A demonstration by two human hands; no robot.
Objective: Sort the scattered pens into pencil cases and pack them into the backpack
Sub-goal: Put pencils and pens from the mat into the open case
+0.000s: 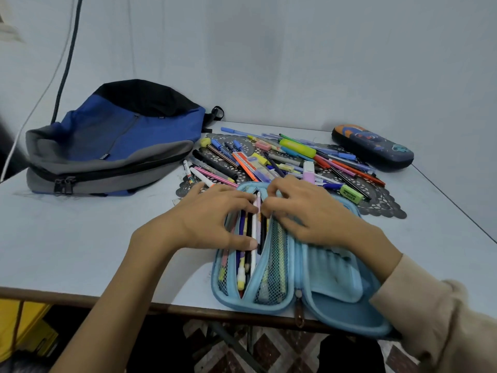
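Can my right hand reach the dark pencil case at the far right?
Probably yes. Between the right hand, at the open blue case, and the dark pencil case lie only loose pens, flat on the table; it could pass over them.

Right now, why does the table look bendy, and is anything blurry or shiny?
Head view: the wide lens bows the table edges; light is soft and bluish, no glare, only faint shadows; the scattered pens and blue pencil case look sharp; the far left edge is smeared.
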